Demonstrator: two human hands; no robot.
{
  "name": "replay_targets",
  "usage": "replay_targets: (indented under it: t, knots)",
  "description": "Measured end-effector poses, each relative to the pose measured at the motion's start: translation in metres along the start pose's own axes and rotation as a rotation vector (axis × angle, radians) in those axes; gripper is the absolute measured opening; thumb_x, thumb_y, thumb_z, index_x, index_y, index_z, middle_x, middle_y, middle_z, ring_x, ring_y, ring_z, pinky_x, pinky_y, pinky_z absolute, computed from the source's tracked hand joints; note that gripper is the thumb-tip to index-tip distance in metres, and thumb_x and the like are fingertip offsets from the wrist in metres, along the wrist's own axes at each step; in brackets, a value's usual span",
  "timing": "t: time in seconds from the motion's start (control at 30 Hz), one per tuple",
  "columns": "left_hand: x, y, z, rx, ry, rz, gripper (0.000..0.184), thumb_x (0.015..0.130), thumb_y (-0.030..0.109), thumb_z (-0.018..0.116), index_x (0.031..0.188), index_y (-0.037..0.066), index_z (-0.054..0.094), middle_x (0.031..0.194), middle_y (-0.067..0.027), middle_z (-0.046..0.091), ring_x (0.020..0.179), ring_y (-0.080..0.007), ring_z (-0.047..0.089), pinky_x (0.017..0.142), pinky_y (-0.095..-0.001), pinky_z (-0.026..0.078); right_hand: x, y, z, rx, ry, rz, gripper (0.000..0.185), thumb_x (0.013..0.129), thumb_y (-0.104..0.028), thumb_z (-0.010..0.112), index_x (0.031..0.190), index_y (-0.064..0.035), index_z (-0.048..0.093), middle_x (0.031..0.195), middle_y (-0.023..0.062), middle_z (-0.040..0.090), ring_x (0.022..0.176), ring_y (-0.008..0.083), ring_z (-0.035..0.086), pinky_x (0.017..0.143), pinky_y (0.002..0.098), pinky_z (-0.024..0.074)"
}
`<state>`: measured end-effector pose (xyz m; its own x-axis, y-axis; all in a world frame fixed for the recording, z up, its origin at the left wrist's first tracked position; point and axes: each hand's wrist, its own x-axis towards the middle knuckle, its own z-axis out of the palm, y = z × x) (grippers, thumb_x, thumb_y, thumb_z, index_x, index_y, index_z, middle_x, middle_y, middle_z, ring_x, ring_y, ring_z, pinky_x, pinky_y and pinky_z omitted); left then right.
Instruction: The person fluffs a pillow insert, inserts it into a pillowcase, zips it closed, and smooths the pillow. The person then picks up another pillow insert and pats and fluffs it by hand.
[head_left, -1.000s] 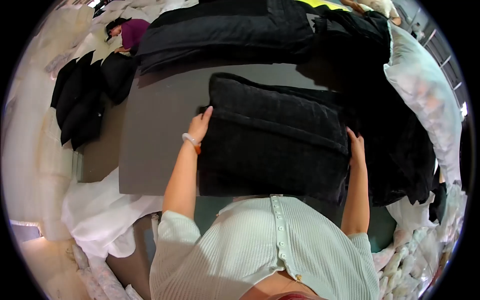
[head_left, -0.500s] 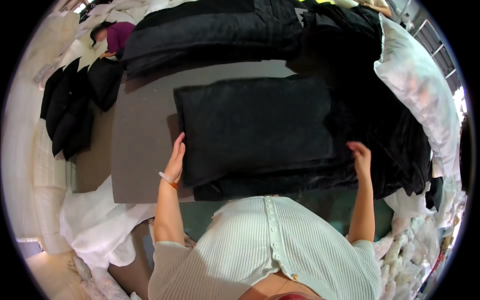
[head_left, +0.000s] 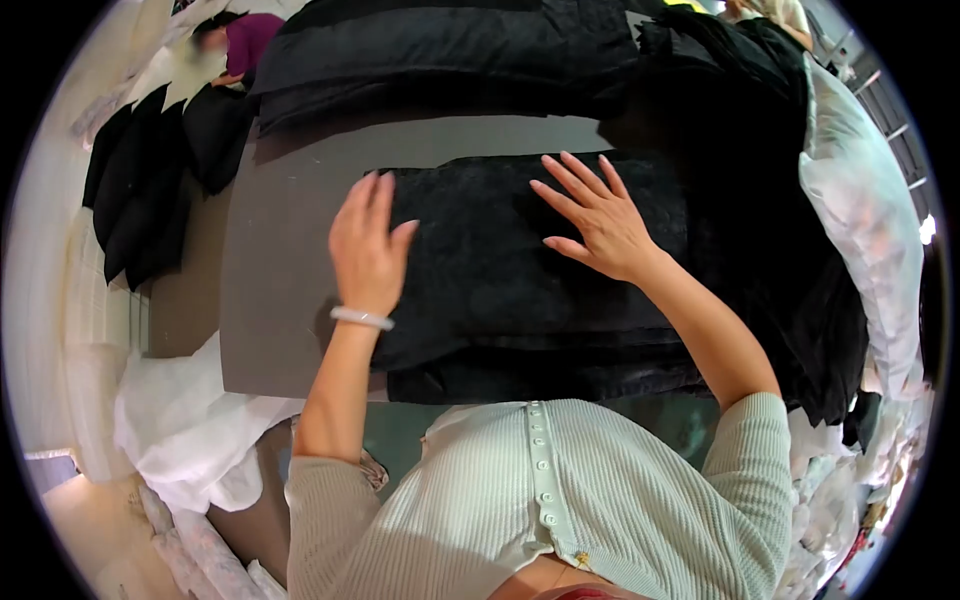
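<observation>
A folded black velvety cloth piece [head_left: 480, 260] lies flat on the grey table [head_left: 280, 240] in front of me, with more black fabric showing under its near edge. At its left edge is my left hand [head_left: 370, 245], palm down, fingers extended and slightly blurred, holding nothing. My right hand [head_left: 598, 220] is spread over the upper right part of the piece, fingers apart and empty. Whether either palm presses on the cloth is hard to tell.
Stacked black fabric [head_left: 440, 60] lies along the far side, and a dark heap [head_left: 780, 250] is at the right. A white pillow [head_left: 865, 220] stands beyond it. Black cushions [head_left: 145, 190] and a person in purple [head_left: 250, 45] are at the left.
The black piece was turned from a seamed face to a plain one and laid down. Both hands have since moved up from its sides, the right one inward over the cloth.
</observation>
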<state>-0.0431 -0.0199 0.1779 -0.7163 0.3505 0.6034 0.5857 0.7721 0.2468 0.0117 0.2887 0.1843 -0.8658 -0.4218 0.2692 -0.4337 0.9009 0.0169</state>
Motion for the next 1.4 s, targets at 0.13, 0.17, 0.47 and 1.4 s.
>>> replay_targets:
  t: [0.13, 0.17, 0.47, 1.4]
  knots:
    - [-0.040, 0.030, 0.070, -0.008, -0.459, 0.021, 0.075, 0.088, 0.037, 0.058, 0.148, 0.002, 0.028, 0.155, -0.0168, 0.025, 0.144, -0.0323, 0.022, 0.115, -0.0528, 0.013, -0.017, -0.011, 0.040, 0.101, -0.205, -0.006, 0.080, 0.082, -0.054, 0.057, 0.147, -0.0134, 0.035, 0.155, 0.0132, 0.028, 0.144, 0.0301, 0.022, 0.116, 0.0527, 0.0127]
    - [-0.059, 0.030, 0.066, -0.038, -0.493, 0.042, 0.084, 0.084, 0.041, 0.061, 0.149, 0.001, 0.025, 0.156, -0.0187, 0.021, 0.145, -0.0339, 0.018, 0.115, -0.0543, 0.010, -0.037, -0.021, 0.040, 0.168, -0.221, -0.044, 0.083, 0.079, -0.054, 0.059, 0.147, -0.0127, 0.035, 0.154, 0.0148, 0.028, 0.144, 0.0311, 0.022, 0.116, 0.0527, 0.0125]
    - [0.008, 0.005, 0.176, 0.305, -0.564, 0.015, 0.079, 0.091, 0.046, 0.054, 0.148, 0.000, 0.025, 0.157, -0.0169, 0.020, 0.147, -0.0299, 0.014, 0.115, -0.0521, 0.012, 0.033, 0.057, 0.146, 0.394, 0.060, -0.053, 0.075, 0.081, -0.048, 0.056, 0.143, -0.0095, 0.039, 0.150, 0.0167, 0.032, 0.139, 0.0353, 0.029, 0.113, 0.0506, 0.0191]
    - [0.014, 0.075, 0.194, 0.101, -0.486, 0.233, 0.073, 0.092, 0.041, 0.052, 0.151, 0.010, 0.022, 0.157, -0.0113, 0.022, 0.145, -0.0277, 0.019, 0.115, -0.0512, 0.013, -0.093, 0.121, 0.133, 0.317, 0.160, 0.216, 0.068, 0.086, -0.043, 0.050, 0.146, -0.0142, 0.037, 0.150, 0.0142, 0.034, 0.139, 0.0302, 0.031, 0.116, 0.0484, 0.0179]
